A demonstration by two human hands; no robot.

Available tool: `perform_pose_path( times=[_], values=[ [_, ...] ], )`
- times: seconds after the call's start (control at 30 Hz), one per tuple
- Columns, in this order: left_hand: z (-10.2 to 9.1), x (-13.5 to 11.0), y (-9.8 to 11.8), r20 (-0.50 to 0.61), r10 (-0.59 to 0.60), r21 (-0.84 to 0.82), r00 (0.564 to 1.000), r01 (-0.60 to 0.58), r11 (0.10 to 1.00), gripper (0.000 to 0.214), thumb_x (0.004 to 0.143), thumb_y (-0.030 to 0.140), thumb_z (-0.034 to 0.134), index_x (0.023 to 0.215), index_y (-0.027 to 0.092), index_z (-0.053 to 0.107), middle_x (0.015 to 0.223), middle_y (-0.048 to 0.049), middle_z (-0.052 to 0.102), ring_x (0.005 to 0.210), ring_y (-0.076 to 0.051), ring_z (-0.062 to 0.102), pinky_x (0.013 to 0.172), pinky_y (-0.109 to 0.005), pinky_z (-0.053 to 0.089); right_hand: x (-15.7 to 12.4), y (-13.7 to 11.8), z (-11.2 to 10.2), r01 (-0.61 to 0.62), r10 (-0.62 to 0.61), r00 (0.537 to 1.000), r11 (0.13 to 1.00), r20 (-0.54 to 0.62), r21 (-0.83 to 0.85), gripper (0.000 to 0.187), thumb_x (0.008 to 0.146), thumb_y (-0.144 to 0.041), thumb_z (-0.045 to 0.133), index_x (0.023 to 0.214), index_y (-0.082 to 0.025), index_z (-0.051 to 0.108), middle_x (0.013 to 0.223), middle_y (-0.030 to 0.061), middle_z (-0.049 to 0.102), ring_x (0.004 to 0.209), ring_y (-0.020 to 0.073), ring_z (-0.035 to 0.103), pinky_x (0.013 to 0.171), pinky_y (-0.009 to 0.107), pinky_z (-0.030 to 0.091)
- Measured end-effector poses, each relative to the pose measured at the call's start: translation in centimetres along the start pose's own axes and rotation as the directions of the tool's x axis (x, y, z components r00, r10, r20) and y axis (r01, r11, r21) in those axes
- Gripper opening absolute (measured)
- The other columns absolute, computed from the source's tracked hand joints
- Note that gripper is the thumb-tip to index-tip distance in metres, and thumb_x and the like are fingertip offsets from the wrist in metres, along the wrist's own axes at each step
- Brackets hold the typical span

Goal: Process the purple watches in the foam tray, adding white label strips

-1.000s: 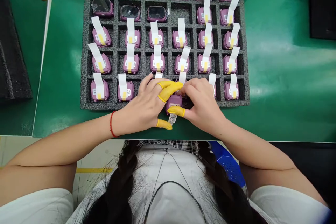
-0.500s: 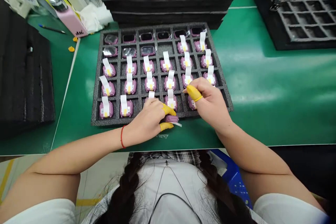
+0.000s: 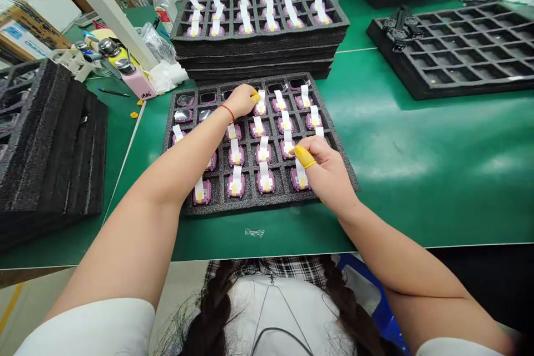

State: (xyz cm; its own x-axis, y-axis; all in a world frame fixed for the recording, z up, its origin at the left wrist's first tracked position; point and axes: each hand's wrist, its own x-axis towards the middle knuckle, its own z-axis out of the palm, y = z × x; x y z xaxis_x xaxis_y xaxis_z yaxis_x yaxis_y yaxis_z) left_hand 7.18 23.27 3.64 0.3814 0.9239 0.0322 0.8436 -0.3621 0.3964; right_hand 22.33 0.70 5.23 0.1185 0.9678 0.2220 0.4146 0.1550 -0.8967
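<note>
My left grip (image 3: 241, 101) reaches over the upper rows of the black foam tray (image 3: 267, 204), its yellow finger cot (image 3: 255, 96) just beside a tagged mauve smartwatch (image 3: 261, 107), though I can't tell whether it is closed on anything. Farther right, my right grip (image 3: 329, 169) hangs curled at the bottom-row smartwatch (image 3: 300, 181); I can't tell whether it's holding that watch's white tag (image 3: 301, 171).

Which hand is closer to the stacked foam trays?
The left hand, just short of the stacked foam trays; the right hand is farther back, over the front tray.
</note>
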Motion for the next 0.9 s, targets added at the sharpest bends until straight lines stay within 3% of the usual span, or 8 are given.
perform_pose_path(
  times=[0.13,0.27,0.47,0.57,0.63,0.77,0.83,0.9],
  values=[
    [-2.5,-1.7,-1.3,0.022,0.000,0.139,1.000,-0.004,0.990,0.037,0.083,0.020,0.059,0.118,0.013,0.067,0.118,-0.0130,0.066,0.114,-0.030,0.058,0.102,-0.038,0.040,-0.2,0.0,0.0,-0.003,0.004,0.999,1.000,0.050,-0.028,0.013,0.087,-0.027,0.057,0.076,-0.022,0.061,0.090,0.0042,0.061,0.093,0.0197,0.056,0.089,0.040,0.042],
    [-3.6,-2.9,-2.9,0.222,-0.026,0.376,0.975,-0.061,0.924,0.045,0.071,0.028,0.074,0.114,0.014,0.069,0.108,-0.0127,0.069,0.111,-0.033,0.060,0.099,-0.040,0.043,-0.3,0.1,0.2,0.016,-0.013,0.998,0.999,0.066,-0.042,0.013,0.086,-0.026,0.057,0.075,-0.022,0.061,0.091,0.0043,0.063,0.094,0.0210,0.056,0.089,0.043,0.042],
    [-3.7,-2.2,-4.0,0.246,0.091,0.460,0.965,-0.199,0.866,0.033,0.081,0.027,0.062,0.109,0.010,0.067,0.105,-0.0174,0.068,0.106,-0.035,0.063,0.094,-0.042,0.046,-0.1,0.7,0.4,0.045,-0.036,0.995,0.994,0.088,-0.099,0.012,0.086,-0.024,0.057,0.075,-0.022,0.062,0.090,0.0040,0.064,0.093,0.0210,0.056,0.089,0.043,0.043],
    [-4.5,-3.0,-4.3,0.103,0.102,0.236,0.990,-0.123,0.964,0.026,0.083,0.022,0.058,0.106,0.012,0.063,0.101,-0.0159,0.068,0.101,-0.031,0.065,0.090,-0.042,0.048,0.0,0.8,0.2,0.037,-0.025,0.995,0.993,0.100,-0.115,0.012,0.086,-0.025,0.056,0.076,-0.021,0.061,0.091,0.0044,0.064,0.094,0.0212,0.057,0.089,0.043,0.044],
    [-4.7,-5.5,-3.9,0.023,0.083,-0.101,0.996,-0.080,0.992,0.028,0.082,0.017,0.057,0.110,0.015,0.058,0.100,-0.0115,0.068,0.094,-0.024,0.066,0.085,-0.038,0.052,-0.1,0.7,0.2,0.045,-0.029,0.991,0.992,0.130,-0.119,0.009,0.086,-0.022,0.056,0.080,-0.022,0.063,0.091,0.0042,0.064,0.094,0.0210,0.057,0.088,0.042,0.045],
    [-3.2,-14.3,-1.6,0.209,0.147,-0.715,0.967,0.049,0.697,0.041,0.081,0.012,0.053,0.120,0.021,0.043,0.090,-0.0029,0.066,0.071,-0.014,0.067,0.065,-0.031,0.056,-0.8,0.3,0.7,0.073,-0.053,0.968,0.995,0.245,-0.071,0.012,0.087,-0.026,0.059,0.096,-0.022,0.066,0.096,0.0048,0.066,0.097,0.0204,0.059,0.086,0.039,0.047],
    [-1.9,-18.9,-0.3,0.280,0.238,-0.804,0.930,0.092,0.588,0.033,0.083,0.018,0.055,0.114,0.022,0.046,0.091,-0.0017,0.065,0.071,-0.013,0.067,0.063,-0.029,0.057,-1.4,0.1,1.2,0.082,-0.063,0.943,0.996,0.327,-0.045,0.016,0.087,-0.031,0.062,0.099,-0.021,0.066,0.099,0.0059,0.066,0.096,0.0204,0.060,0.085,0.038,0.048],
    [-0.8,-22.2,0.7,0.289,0.252,-0.798,0.923,0.087,0.596,0.026,0.086,0.023,0.057,0.111,0.023,0.051,0.096,-0.0023,0.065,0.079,-0.013,0.067,0.069,-0.029,0.057,-2.0,-0.1,1.8,0.096,-0.067,0.905,0.994,0.420,-0.048,0.014,0.085,-0.029,0.066,0.096,-0.021,0.066,0.099,0.0059,0.067,0.094,0.0201,0.059,0.084,0.037,0.048]
  ],
)
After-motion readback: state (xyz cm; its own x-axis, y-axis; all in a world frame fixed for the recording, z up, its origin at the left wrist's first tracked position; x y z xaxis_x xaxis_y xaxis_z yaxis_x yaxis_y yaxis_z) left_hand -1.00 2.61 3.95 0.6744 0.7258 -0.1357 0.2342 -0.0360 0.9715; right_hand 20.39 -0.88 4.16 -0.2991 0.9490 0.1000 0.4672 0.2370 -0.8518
